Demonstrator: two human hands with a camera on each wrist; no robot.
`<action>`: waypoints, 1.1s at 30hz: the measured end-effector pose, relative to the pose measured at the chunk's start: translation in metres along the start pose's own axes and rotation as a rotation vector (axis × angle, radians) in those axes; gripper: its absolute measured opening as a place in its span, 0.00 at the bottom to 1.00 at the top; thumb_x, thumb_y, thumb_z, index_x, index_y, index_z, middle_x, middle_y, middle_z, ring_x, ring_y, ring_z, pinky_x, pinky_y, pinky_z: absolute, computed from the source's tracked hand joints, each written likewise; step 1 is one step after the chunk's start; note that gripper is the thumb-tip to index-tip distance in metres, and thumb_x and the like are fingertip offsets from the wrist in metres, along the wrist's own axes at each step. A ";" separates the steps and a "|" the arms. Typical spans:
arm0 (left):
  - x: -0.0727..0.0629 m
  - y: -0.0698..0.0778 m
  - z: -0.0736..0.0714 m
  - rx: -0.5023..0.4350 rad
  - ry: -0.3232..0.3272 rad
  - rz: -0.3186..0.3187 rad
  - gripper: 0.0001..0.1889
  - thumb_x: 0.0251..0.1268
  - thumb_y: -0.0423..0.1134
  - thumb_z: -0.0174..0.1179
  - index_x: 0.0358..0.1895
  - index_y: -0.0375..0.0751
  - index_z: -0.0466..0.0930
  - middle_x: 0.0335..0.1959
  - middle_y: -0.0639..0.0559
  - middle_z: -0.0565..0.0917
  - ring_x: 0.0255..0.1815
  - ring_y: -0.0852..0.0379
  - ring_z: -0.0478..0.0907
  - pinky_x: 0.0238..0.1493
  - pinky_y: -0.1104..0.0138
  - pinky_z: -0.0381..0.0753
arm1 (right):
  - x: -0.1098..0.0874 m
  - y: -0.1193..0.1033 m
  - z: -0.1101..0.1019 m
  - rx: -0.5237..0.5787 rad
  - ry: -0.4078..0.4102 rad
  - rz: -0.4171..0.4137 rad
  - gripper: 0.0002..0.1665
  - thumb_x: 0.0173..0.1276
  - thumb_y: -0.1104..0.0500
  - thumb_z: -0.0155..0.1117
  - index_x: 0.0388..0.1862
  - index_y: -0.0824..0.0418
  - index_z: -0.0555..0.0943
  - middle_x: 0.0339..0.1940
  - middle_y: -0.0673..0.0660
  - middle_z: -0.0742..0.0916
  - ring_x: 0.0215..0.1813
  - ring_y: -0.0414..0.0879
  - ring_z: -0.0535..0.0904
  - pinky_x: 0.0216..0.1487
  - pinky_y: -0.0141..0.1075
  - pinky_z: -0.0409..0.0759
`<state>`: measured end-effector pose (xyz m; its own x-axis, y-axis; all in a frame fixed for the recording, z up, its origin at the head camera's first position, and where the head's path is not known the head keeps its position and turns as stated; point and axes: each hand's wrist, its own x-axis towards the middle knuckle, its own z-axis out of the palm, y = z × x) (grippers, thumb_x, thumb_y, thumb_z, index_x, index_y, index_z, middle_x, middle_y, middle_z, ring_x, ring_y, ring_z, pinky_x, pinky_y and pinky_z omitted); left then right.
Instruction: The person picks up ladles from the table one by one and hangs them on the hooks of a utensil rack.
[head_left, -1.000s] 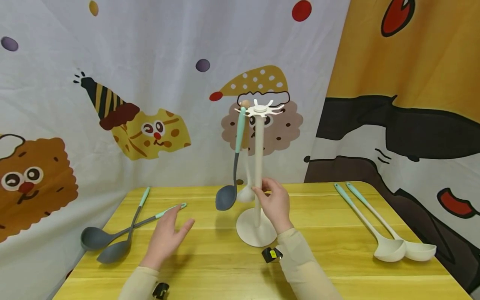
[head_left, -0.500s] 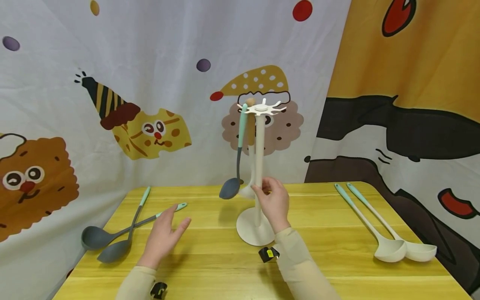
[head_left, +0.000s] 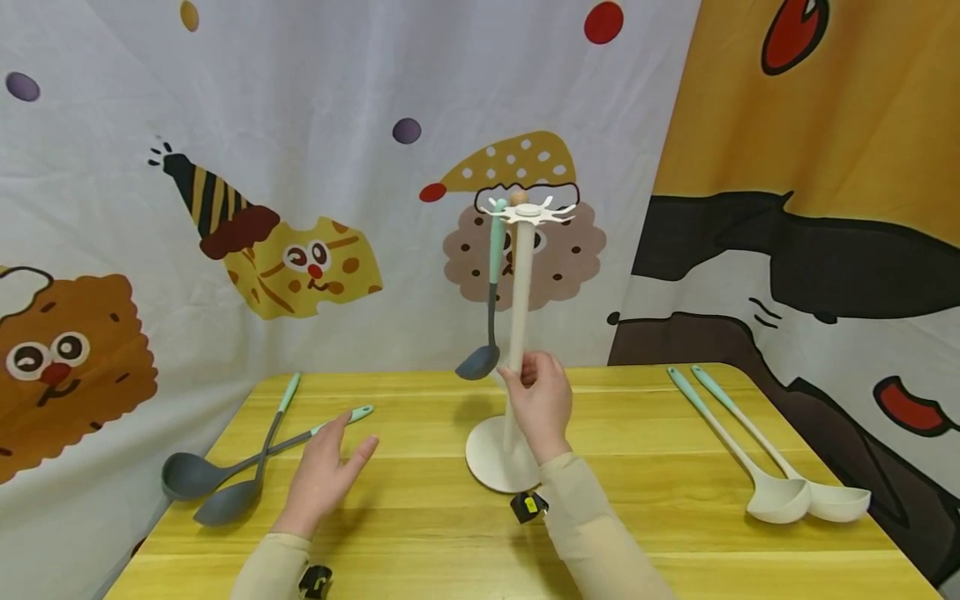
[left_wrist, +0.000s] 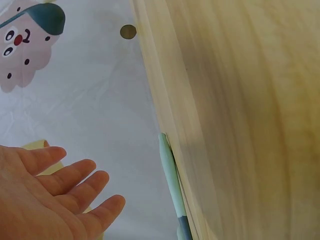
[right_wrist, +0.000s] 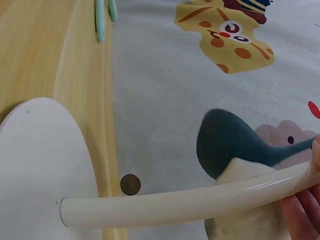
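Note:
My right hand (head_left: 538, 407) grips the pole of a cream utensil stand (head_left: 521, 292) by thumb and fingers, low on the pole. The stand leans slightly, its top to the right of its round base. From its hooked top hangs a dark grey ladle (head_left: 478, 363) with a mint handle. Behind the pole hangs a white-headed utensil (right_wrist: 245, 171) with a wooden handle, mostly hidden in the head view. My left hand (head_left: 321, 482) hovers over the table with fingers extended, holding nothing. Beside it two grey ladles (head_left: 192, 477) lie crossed at the left.
Two white ladles (head_left: 780, 500) with mint handles lie side by side at the table's right. The wooden table (head_left: 420, 550) ends at a cartoon-printed curtain (head_left: 337, 100) behind it. A black wrist camera (head_left: 529, 506) sits beside the right sleeve.
The stand's top has turned, carrying the hanging grey ladle rightward and farther back, and the wooden-handled utensil behind the pole. The pole now leans right. My left hand has drifted slightly left.

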<state>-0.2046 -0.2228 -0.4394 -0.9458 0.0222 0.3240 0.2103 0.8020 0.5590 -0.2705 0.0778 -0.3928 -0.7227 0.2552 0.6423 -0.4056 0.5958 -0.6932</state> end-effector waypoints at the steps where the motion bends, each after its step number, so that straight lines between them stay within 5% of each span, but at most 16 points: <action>1: 0.000 0.000 0.000 -0.001 -0.001 -0.001 0.39 0.74 0.56 0.52 0.72 0.26 0.59 0.69 0.25 0.65 0.69 0.27 0.61 0.66 0.37 0.60 | 0.000 0.000 0.001 -0.001 0.004 -0.001 0.15 0.59 0.56 0.77 0.35 0.62 0.80 0.29 0.55 0.81 0.30 0.48 0.79 0.31 0.41 0.77; 16: 0.002 -0.006 -0.009 0.010 0.002 -0.023 0.40 0.74 0.59 0.51 0.73 0.27 0.59 0.69 0.26 0.65 0.69 0.28 0.60 0.66 0.37 0.60 | 0.000 0.000 0.007 -0.073 -0.022 0.010 0.17 0.60 0.51 0.77 0.35 0.59 0.79 0.29 0.53 0.81 0.30 0.46 0.77 0.29 0.40 0.74; 25: 0.014 -0.020 -0.013 0.112 0.078 0.006 0.43 0.67 0.60 0.60 0.68 0.22 0.64 0.63 0.24 0.70 0.63 0.26 0.66 0.62 0.37 0.65 | 0.001 0.000 0.005 -0.090 -0.041 0.006 0.17 0.60 0.51 0.76 0.35 0.59 0.77 0.29 0.53 0.79 0.29 0.47 0.76 0.28 0.40 0.74; 33: 0.023 -0.033 -0.021 0.203 0.064 0.004 0.47 0.63 0.63 0.62 0.66 0.21 0.65 0.61 0.23 0.71 0.58 0.25 0.70 0.55 0.35 0.69 | 0.002 -0.001 0.005 -0.089 -0.077 -0.004 0.18 0.61 0.52 0.76 0.36 0.60 0.77 0.31 0.54 0.80 0.31 0.47 0.76 0.29 0.40 0.75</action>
<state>-0.2279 -0.2619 -0.4343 -0.9260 -0.0071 0.3775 0.1539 0.9058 0.3947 -0.2747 0.0741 -0.3926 -0.7633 0.1953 0.6158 -0.3599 0.6630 -0.6564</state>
